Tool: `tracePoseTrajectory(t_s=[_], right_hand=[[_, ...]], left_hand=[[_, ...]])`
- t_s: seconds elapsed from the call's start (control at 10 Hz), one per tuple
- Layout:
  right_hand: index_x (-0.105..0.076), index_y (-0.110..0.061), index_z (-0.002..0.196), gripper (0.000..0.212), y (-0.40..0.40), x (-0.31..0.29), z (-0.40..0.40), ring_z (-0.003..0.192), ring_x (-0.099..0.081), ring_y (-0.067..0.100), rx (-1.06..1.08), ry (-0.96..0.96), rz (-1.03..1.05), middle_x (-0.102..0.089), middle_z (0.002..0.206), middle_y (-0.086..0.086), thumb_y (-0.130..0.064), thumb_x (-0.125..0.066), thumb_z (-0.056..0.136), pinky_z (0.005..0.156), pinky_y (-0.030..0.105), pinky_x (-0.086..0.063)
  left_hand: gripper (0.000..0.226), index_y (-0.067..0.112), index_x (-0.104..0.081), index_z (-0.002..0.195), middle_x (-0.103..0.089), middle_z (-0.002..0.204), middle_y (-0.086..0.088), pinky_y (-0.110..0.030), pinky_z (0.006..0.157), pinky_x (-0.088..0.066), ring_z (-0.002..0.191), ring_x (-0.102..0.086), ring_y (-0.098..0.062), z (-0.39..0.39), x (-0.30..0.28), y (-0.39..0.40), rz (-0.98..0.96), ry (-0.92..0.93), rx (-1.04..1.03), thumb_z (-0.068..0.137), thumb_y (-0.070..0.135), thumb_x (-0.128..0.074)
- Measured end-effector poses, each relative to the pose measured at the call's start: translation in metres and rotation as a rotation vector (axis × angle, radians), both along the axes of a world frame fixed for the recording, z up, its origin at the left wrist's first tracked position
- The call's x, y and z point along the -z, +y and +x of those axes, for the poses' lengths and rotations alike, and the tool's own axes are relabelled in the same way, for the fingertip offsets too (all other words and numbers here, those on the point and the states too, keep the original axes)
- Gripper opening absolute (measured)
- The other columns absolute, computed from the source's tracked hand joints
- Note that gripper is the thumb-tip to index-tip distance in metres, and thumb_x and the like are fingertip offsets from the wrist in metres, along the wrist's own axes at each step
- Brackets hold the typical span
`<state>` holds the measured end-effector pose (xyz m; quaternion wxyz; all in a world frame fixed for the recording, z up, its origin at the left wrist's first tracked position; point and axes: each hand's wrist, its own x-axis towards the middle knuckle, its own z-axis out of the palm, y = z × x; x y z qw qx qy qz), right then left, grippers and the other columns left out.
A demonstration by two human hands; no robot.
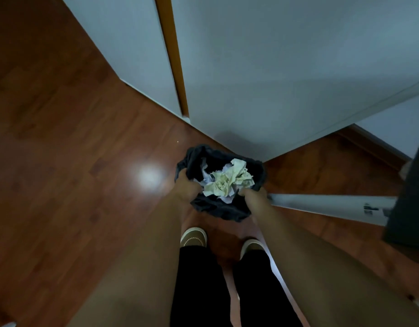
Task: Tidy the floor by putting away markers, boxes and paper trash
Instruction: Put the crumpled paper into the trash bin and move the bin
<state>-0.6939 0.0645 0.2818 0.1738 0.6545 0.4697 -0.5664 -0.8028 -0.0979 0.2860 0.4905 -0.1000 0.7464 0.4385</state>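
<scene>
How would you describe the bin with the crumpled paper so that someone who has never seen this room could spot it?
Find the corner where the white wall meets the reddish wooden floor. Right at its foot, ahead of the person's shoes, stands a bin lined with a dark bag, which the left hand and right hand grip at its rim. It alone is dark and heaped with pale crumpled paper.

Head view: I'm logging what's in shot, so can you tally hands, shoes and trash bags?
Hands: 2, the left hand and the right hand, both gripping the bag
Shoes: 2
Dark trash bag with crumpled paper: 1
Total: 5
</scene>
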Motion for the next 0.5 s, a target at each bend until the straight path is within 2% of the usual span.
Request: tracePoseTrajectory(t_s=[0.1,0.2,0.3,0.4,0.5], right_hand=[[-0.042,-0.007,0.142,0.059,0.012,0.018,-0.008,0.111,-0.057,0.037,-0.048,0.086,0.07,-0.057,0.131,0.02,-0.004,-0.057,0.085,0.082,0.039,-0.048],[-0.041,-0.011,0.143,0.06,0.019,0.025,-0.004,0.101,-0.059,0.031,-0.061,0.1,0.128,-0.059,0.129,0.018,-0.003,-0.054,0.085,0.075,0.033,-0.046],[-0.025,-0.024,0.153,0.074,0.023,0.018,-0.001,0.08,-0.056,0.018,-0.05,0.056,0.209,-0.056,0.132,0.01,-0.01,-0.057,0.087,0.064,0.027,-0.042],[-0.016,-0.029,0.155,0.081,0.026,0.019,0.007,0.098,-0.059,0.028,-0.135,0.014,0.243,-0.05,0.14,0.014,-0.01,-0.058,0.088,0.074,0.03,-0.045],[-0.02,-0.027,0.154,0.08,0.03,0.015,0.018,0.126,-0.049,0.036,-0.286,0.05,0.3,-0.041,0.149,0.013,-0.008,-0.059,0.086,0.098,0.041,-0.048]], left_hand=[[0.04,-0.015,-0.054,0.121,-0.064,0.098,-0.029,-0.036,0.062,-0.053,0.07,-0.066,-0.019,-0.021,0.016,0.005,0.07,0.025,0.058,0.083,-0.026,-0.056],[0.067,-0.009,-0.035,0.144,-0.057,0.127,-0.033,-0.053,0.082,-0.056,0.103,-0.065,-0.041,-0.028,0.019,0.01,0.092,0.03,0.09,0.082,-0.026,-0.052],[0.077,0.007,-0.031,0.15,-0.053,0.138,-0.024,-0.06,0.098,-0.048,0.121,-0.056,-0.041,-0.034,0.02,0.023,0.111,0.0,0.113,0.082,-0.022,-0.051],[0.075,0.011,-0.026,0.153,-0.047,0.145,-0.018,-0.05,0.108,-0.042,0.13,-0.049,-0.034,-0.03,0.019,0.04,0.126,0.039,0.164,0.088,-0.015,-0.051],[0.067,0.009,-0.027,0.151,-0.045,0.147,-0.019,-0.033,0.108,-0.041,0.133,-0.047,-0.032,-0.02,0.016,0.052,0.124,0.123,0.186,0.092,-0.011,-0.051]])
